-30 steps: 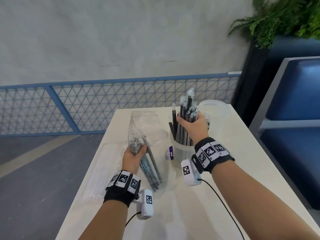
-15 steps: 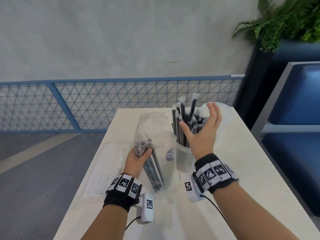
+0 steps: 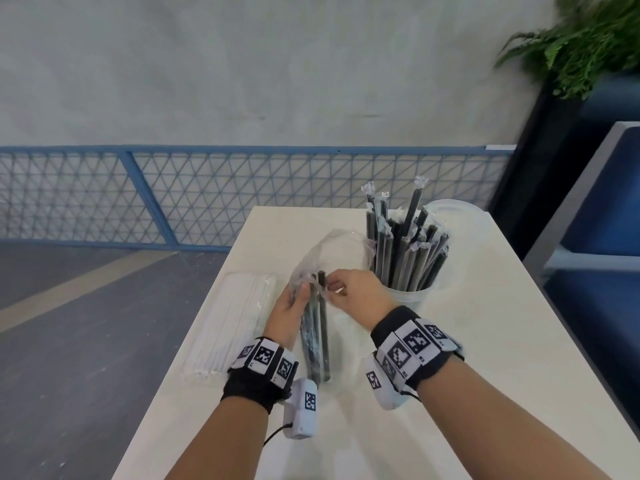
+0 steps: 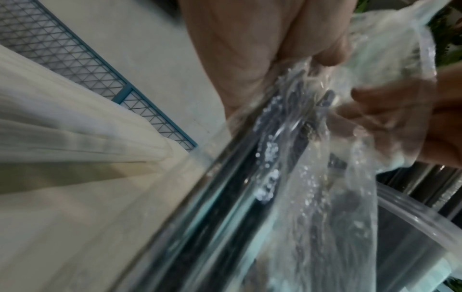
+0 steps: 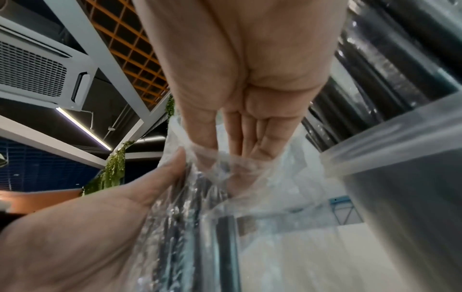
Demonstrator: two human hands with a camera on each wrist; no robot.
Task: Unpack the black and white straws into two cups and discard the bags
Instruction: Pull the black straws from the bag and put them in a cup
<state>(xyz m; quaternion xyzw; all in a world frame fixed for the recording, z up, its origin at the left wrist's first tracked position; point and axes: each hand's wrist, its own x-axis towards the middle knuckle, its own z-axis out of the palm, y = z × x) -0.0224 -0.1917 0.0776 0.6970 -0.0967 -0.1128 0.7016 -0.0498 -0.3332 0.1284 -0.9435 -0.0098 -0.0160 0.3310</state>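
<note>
A clear bag [image 3: 332, 251] with a few black straws [image 3: 317, 341] lies tilted on the white table [image 3: 467, 358]. My left hand [image 3: 291, 306] grips the bag and the straws round the middle. My right hand [image 3: 349, 289] reaches into the bag's open mouth, and its thumb and fingers pinch the tops of the black straws; in the right wrist view the fingers [image 5: 250, 138] go under the plastic. A clear cup [image 3: 412, 297] just right of my hands holds several wrapped black straws [image 3: 405, 251] upright. A sealed pack of white straws [image 3: 239, 317] lies at the table's left edge.
A second clear cup [image 3: 460, 209] stands behind the first, at the far right of the table. A blue mesh railing [image 3: 207, 195] runs beyond the far edge. A blue bench [image 3: 606, 237] and a planter stand to the right.
My right hand let go of the straws in the cup, opened above it, then came left to the bag's mouth. The left hand kept hold of the bag.
</note>
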